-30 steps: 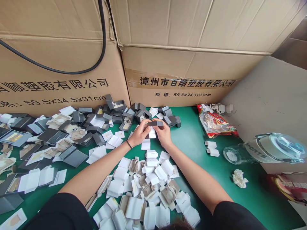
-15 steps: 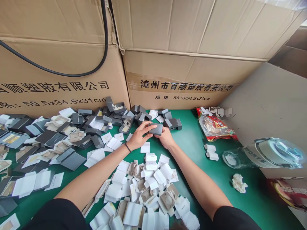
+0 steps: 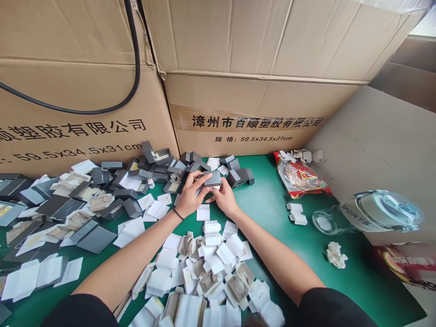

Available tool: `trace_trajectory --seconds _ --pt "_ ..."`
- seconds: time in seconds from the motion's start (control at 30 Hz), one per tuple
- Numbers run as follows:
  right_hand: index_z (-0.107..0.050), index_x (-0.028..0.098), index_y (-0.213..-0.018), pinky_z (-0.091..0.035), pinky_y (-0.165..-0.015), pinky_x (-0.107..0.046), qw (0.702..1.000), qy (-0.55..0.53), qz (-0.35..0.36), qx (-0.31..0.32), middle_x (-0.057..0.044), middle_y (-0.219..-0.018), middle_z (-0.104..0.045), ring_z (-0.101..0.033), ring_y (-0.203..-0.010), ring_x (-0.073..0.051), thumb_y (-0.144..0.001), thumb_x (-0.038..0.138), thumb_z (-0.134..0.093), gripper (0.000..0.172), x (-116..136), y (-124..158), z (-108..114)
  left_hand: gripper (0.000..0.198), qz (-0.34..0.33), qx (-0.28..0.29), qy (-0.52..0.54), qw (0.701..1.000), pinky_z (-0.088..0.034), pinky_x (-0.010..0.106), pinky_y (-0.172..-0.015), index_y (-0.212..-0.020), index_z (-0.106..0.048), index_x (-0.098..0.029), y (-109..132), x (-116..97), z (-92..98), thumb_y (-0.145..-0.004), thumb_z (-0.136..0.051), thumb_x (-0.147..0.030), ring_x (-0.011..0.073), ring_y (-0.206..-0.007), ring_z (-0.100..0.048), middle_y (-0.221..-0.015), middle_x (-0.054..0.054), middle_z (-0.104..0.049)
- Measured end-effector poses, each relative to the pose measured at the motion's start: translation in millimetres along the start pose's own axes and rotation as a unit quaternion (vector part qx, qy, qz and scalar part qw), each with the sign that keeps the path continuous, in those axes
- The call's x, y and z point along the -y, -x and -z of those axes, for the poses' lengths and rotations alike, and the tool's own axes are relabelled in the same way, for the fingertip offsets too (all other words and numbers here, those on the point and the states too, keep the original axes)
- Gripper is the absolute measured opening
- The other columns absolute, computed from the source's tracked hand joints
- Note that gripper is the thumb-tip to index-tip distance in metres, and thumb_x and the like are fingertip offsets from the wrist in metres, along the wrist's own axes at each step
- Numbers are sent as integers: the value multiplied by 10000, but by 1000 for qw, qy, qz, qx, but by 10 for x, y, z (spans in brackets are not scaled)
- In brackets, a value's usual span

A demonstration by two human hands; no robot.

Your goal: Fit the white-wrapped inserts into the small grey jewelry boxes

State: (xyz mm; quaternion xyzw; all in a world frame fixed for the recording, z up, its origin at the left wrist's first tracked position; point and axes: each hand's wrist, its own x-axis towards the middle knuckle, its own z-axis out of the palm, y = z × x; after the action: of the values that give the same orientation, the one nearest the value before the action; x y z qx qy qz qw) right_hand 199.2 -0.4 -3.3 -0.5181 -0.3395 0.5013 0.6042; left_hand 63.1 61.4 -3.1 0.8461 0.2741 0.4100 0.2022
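Observation:
A small dark grey box (image 3: 212,178) is held between both hands above the green table (image 3: 264,200), with something white showing at its underside. My left hand (image 3: 192,194) grips its left side, fingers over the top and thumb below. At its right and lower edge, my right hand (image 3: 223,196) has its fingers closed on the box. Just below the hands, a white card (image 3: 203,212) lies flat on the table. White folded paper inserts (image 3: 213,254) are heaped between my forearms. To the left and behind are many dark grey boxes (image 3: 97,238), some open, mixed with white papers.
Large cardboard cartons (image 3: 238,104) stand at the back, and a black cable (image 3: 136,68) hangs at the left. On the right are a red snack bag (image 3: 301,177), a clear bottle (image 3: 371,211), crumpled tissue (image 3: 336,255) and a red package (image 3: 408,268).
The view has shifted slightly. My right hand has moved lower along the box, and white material now shows beneath the box.

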Motion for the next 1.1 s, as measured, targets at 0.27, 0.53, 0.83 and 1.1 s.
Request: trace_trajectory --seconds 0.27,0.53,0.83,1.1 --pt "-525 204 -1158 -394 -451 -163 991 92 87 48 23 -816 -563 -405 -528 -23 -727 438 -666 510 50 22 -1 442 41 12 69 997 -505 287 -1067 -1314 -557 -243 -5 70 26 -905 -488 -396 137 -1204 -541 -1258 81 -532" --pt "-628 149 -942 -465 -778 -199 971 140 167 -96 -6 -913 -667 -577 -836 -98 -710 249 -523 274 214 32 7 333 -93 -99 -32 990 -555 250 -957 -1196 -628 -218 3 -50 34 -890 -533 -306 135 -1170 -563 -1233 92 -538" --pt "-572 181 -1148 -471 -928 -309 897 376 164 -164 -57 -1151 -645 -597 -1048 -176 -765 167 -479 395 1002 -341 154 484 21 -78 -29 996 -433 392 -1153 -1345 -484 -195 -645 -186 224 -891 -488 -362 191 -1305 -482 -1345 122 -504" --pt "-592 161 -1206 -365 -1145 -434 888 406 173 -130 -93 -1339 -533 -481 -1280 -241 -677 18 -484 559 1490 -125 214 306 -58 -97 -24 993 -446 407 -1152 -1129 -640 -200 -953 -726 555 -890 -469 -288 182 -1314 -497 -1353 65 -544"
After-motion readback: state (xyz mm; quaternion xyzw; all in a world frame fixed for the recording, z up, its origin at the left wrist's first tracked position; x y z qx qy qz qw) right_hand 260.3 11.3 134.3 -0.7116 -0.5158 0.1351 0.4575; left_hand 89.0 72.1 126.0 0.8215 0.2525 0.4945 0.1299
